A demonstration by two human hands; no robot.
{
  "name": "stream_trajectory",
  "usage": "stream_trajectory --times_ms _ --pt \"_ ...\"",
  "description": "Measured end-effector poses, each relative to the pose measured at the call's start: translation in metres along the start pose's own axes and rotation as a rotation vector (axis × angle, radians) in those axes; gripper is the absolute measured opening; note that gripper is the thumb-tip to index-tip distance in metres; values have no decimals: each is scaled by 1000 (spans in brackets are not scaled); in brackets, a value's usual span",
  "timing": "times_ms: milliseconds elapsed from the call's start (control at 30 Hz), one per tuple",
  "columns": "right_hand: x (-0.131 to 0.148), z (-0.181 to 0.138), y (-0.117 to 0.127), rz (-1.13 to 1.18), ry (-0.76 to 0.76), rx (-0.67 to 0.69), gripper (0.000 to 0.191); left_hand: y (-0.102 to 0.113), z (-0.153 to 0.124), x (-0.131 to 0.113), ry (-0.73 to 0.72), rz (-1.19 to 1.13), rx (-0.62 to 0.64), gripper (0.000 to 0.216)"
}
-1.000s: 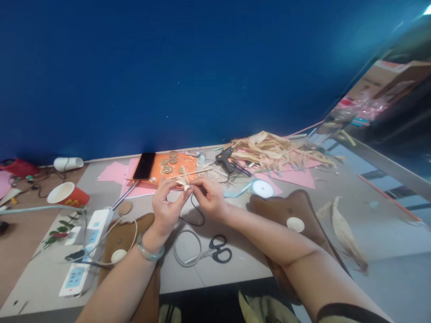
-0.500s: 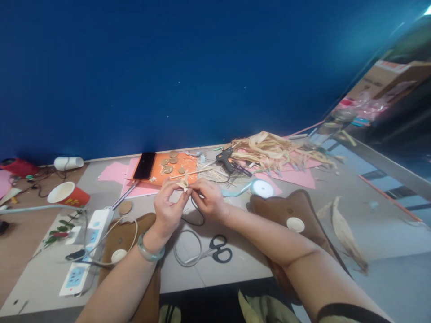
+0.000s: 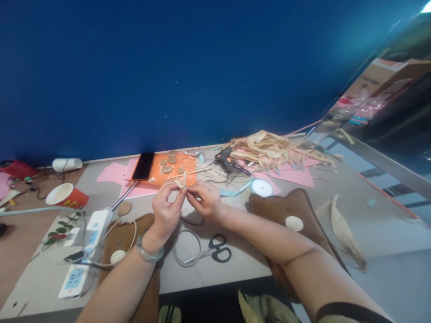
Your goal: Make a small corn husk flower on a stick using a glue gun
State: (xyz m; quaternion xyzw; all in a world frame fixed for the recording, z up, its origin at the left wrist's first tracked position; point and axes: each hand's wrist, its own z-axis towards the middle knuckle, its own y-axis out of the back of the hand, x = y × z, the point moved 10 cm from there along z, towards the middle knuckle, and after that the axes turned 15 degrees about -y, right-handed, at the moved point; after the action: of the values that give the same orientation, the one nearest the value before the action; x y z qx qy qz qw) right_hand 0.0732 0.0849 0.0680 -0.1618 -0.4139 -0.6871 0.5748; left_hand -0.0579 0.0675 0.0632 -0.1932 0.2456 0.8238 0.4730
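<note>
1. Pinching a small pale husk piece [image 3: 182,181], the left hand [image 3: 166,207] has its thumb and index finger closed on it, over the table [image 3: 182,279] and just in front of the orange sheet [image 3: 156,171].
2. The right hand [image 3: 208,202] meets it from the other side, thumb and fingertips closed together on the lower end of the piece.
3. Done, as far as can be judged: the piece looks partly shaped, with thin ends standing up out of the pinch. It is too small to tell whether it is folded, tied or glued.
4. Left: the piece is in the fingers, not set down or visibly joined to anything. Plenty of material remains, with a husk heap [image 3: 266,148] along the far edge toward the far right corner, and round discs [image 3: 172,160] on the orange sheet with nothing visibly built on them.
5. Neither hand is on the glue gun [image 3: 224,158] by the far edge, the ribbon roll [image 3: 261,187], or the scissors [image 3: 212,252] toward the near edge.
</note>
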Motion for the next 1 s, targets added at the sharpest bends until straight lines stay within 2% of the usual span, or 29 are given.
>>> stream_trajectory --times_ms 233,400,600,733,867,1000 --pt "-11 0 -2 123 -131 0 8 0 0 -1 7 65 19 12" --pt "-11 2 1 104 -139 3 9 0 -1 -1 11 31 19 14" --pt "-7 7 11 25 -41 -53 8 4 4 3 36 -123 37 30" --pt "-7 7 7 -39 39 -31 7 15 7 8 86 -89 -14 21" --pt "-10 6 4 -109 78 -43 5 11 6 9 112 -117 7 15" --pt "-12 8 4 -156 78 -46 9 14 7 9 114 -87 -37 15"
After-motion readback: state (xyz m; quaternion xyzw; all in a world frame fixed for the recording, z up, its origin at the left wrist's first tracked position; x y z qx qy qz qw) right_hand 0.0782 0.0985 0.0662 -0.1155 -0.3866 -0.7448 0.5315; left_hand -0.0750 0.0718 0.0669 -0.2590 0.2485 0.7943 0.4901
